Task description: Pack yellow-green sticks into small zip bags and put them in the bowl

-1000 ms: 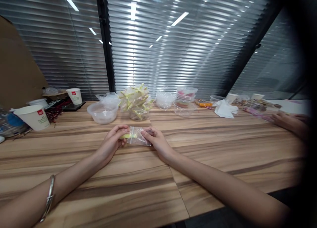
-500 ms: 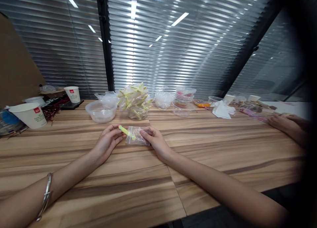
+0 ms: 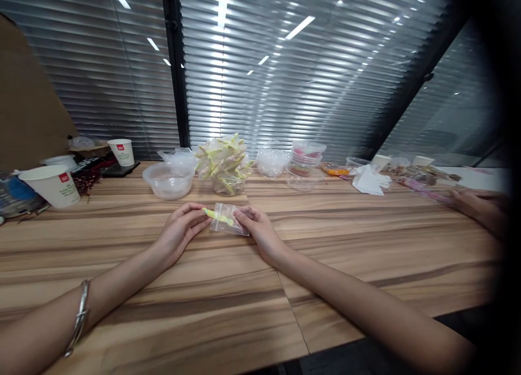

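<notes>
slim yellow stick [image 3: 218, 217], its ends tipped pale blue-green, lies mostly inside a small clear zip bag [image 3: 217, 229] just above a wood-grain table [image 3: 228, 288], one end poking out of the bag's l. side. l. hand [image 3: 183, 229], fingers curled, pinches that outer end btwn thumb & fingertips; r. hand [image 3: 259, 233] grips the bag's far end, thumb on top. behind, a clear tub [image 3: 228, 189] is heaped w/ bagged yellow pcs [image 3: 223, 155], piled well over the rim. to its l., a wider tub [image 3: 169, 186], contents hard to tell; to its r., a tub stack [image 3: 308, 160] w/ smth pink in the upper part. two paper cups [image 3: 52, 188] stand far l.; co-worker's hand [image 3: 472, 205] rests far r., near crumpled tissue [image 3: 370, 180].
</notes>
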`<state>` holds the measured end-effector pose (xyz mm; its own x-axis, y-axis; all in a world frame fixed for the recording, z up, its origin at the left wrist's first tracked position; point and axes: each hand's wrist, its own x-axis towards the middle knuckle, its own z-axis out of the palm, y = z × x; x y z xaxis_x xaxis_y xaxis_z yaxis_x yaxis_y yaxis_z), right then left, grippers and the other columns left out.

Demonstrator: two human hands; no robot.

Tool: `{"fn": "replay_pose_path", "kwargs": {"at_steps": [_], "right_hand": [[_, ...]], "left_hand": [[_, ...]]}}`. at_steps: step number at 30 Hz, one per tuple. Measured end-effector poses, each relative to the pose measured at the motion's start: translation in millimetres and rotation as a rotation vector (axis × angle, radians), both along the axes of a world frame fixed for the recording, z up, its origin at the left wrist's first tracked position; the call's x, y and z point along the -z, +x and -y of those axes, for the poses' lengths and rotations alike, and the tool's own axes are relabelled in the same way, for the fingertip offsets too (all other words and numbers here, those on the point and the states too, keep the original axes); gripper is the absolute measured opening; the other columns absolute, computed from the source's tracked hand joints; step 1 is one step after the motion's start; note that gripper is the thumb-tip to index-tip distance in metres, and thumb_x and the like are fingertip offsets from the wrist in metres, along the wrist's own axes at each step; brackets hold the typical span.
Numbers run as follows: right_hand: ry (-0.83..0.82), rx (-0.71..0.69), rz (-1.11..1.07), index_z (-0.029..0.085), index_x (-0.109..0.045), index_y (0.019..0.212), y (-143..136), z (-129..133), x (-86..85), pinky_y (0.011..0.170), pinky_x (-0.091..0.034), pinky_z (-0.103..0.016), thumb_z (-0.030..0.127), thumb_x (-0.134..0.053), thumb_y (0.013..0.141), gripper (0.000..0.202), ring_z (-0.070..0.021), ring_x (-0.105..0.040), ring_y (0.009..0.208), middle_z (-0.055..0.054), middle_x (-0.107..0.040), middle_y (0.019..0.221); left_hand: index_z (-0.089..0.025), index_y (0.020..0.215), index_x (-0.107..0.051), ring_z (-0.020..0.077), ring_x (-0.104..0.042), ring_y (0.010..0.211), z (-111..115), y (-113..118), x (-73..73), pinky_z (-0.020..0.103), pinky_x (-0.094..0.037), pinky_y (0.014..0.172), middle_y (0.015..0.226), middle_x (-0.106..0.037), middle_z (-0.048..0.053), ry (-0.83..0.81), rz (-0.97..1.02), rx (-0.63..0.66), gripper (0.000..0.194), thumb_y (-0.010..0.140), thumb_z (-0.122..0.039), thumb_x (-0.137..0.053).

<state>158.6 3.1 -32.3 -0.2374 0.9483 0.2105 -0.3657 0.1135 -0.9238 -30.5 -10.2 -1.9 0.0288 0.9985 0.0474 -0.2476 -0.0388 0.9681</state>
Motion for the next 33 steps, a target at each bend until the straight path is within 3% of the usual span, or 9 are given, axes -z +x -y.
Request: {"fn": "replay_pose_path", "kwargs": {"at_steps": [6,10,15,20,25,30,33], "right_hand": [[0.033,-0.007,0.057,0.012,-0.055,0.082,0.6,-2.7,4.1,0.062,-0.035,-0.02,0.042,-0.062,0.072,0.032,-0.0078,-0.047,0.067,-0.003,-0.054,0.076],[0.068,0.017,0.108,0.013,-0.056,0.086,0.6,-4.1,6.2,0.068,-0.038,-0.022,0.044,-0.06,0.074,0.034,-0.0106,-0.051,0.076,-0.005,-0.058,0.086],[0.069,0.036,0.09,0.012,-0.057,0.087,0.5,-6.3,8.2,0.075,-0.039,-0.024,0.044,-0.06,0.073,0.035,-0.0118,-0.052,0.081,-0.006,-0.059,0.09],[0.063,0.034,0.08,0.012,-0.056,0.084,0.4,-5.3,6.4,0.073,-0.039,-0.023,0.043,-0.061,0.072,0.034,-0.0109,-0.051,0.078,-0.005,-0.058,0.086],[0.09,0.012,0.092,0.012,-0.055,0.081,0.7,-0.9,1.5,0.071,-0.039,-0.022,0.045,-0.061,0.072,0.034,-0.0105,-0.051,0.076,-0.004,-0.058,0.082],[0.117,-0.002,0.111,0.013,-0.056,0.087,0.2,4.0,-3.1,0.073,-0.04,-0.022,0.04,-0.062,0.072,0.031,-0.011,-0.053,0.08,-0.005,-0.059,0.086],[0.056,-0.031,0.076,0.016,-0.051,0.098,0.0,6.3,-5.0,0.066,-0.041,-0.021,0.038,-0.062,0.072,0.036,-0.0099,-0.053,0.075,-0.004,-0.058,0.085]], "left_hand": [[-0.017,0.083,-0.058,0.0081,-0.057,0.086,2.5,4.7,-1.5,0.021,-0.049,0.082,0.089,-0.058,-0.001,0.028,-0.062,0.021,0.024,0.063,-0.02,-0.071],[-0.017,0.078,-0.058,0.006,-0.054,0.075,4.7,7.8,-0.5,0.016,-0.044,0.07,0.084,-0.057,-0.002,0.106,-0.201,-0.01,0.025,0.06,-0.023,-0.073],[-0.016,0.08,-0.058,0.0071,-0.052,0.074,7.4,8.6,-0.5,0.015,-0.042,0.069,0.078,-0.057,0.0,0.144,-0.351,0.035,0.025,0.063,-0.027,-0.072],[-0.018,0.092,-0.057,0.0099,-0.055,0.087,7.5,8.1,-0.8,0.017,-0.044,0.077,0.091,-0.057,0.002,0.149,-0.384,0.082,0.03,0.066,-0.026,-0.07],[-0.029,0.121,-0.048,0.0127,-0.058,0.093,10.7,10.4,-4.0,0.019,-0.047,0.077,0.119,-0.053,0.004,0.13,-0.311,0.081,0.059,0.066,-0.025,-0.069],[-0.02,0.106,-0.06,0.0171,-0.057,0.102,9.8,11.1,-4.5,0.023,-0.045,0.088,0.112,-0.06,0.008,0.112,-0.325,0.143,0.04,0.067,-0.028,-0.068],[-0.019,0.1,-0.059,0.0141,-0.06,0.091,5.9,8.1,-1.4,0.022,-0.047,0.079,0.103,-0.062,0.006,0.099,-0.306,0.086,0.033,0.069,-0.026,-0.066]]}}
